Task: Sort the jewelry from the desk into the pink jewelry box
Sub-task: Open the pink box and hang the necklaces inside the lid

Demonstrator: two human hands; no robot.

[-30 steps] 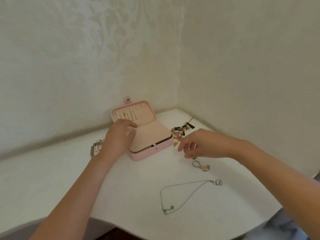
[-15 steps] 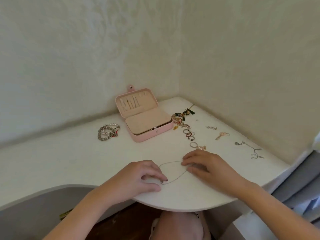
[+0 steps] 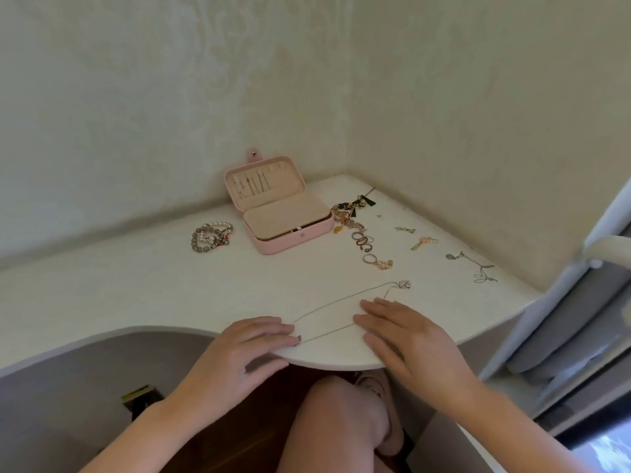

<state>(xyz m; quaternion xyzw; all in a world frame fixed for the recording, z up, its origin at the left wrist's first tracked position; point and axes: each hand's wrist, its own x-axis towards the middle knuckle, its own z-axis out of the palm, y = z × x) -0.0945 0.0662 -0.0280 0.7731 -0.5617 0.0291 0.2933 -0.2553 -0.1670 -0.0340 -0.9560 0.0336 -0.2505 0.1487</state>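
**Head view: both hands flat on a fine chain necklace at the desk's near edge**

Left hand [image 3: 252, 346] lies with its fingers spread and nearly straight, tips resting on the desk [image 3: 136, 285] at the near end of the silver necklace [image 3: 336, 305]; nothing is pinched. Right hand [image 3: 406, 339] is likewise flat and wide, its fingertips pressing on the chain's lower strand. The necklace lies between the hands as a long narrow loop, running out toward 1 o'clock to a small pendant [image 3: 405, 285].

The chain looks very light, limp and quick to tangle or slide off the rounded edge. It would probably be best taken near the pendant or the clasp and gathered, since it gives no stiff part to lift by.

At 12 o'clock lie loose rings [image 3: 363, 242], with another ring and a rose-gold piece [image 3: 377, 261] nearer. Beyond them sits a tangle of charms [image 3: 351, 208]. At 1 to 2 o'clock lie two earrings [image 3: 423, 242] and a second silver necklace [image 3: 478, 268]. Beaded bracelets [image 3: 211, 237] sit at 10 o'clock.

The pink jewelry box [image 3: 293, 240] stands open at 11 o'clock. Its lid [image 3: 252, 184] holds a few thin pieces, too small to identify. A beige padded flap [image 3: 283, 213] covers the base, so its compartments are hidden.
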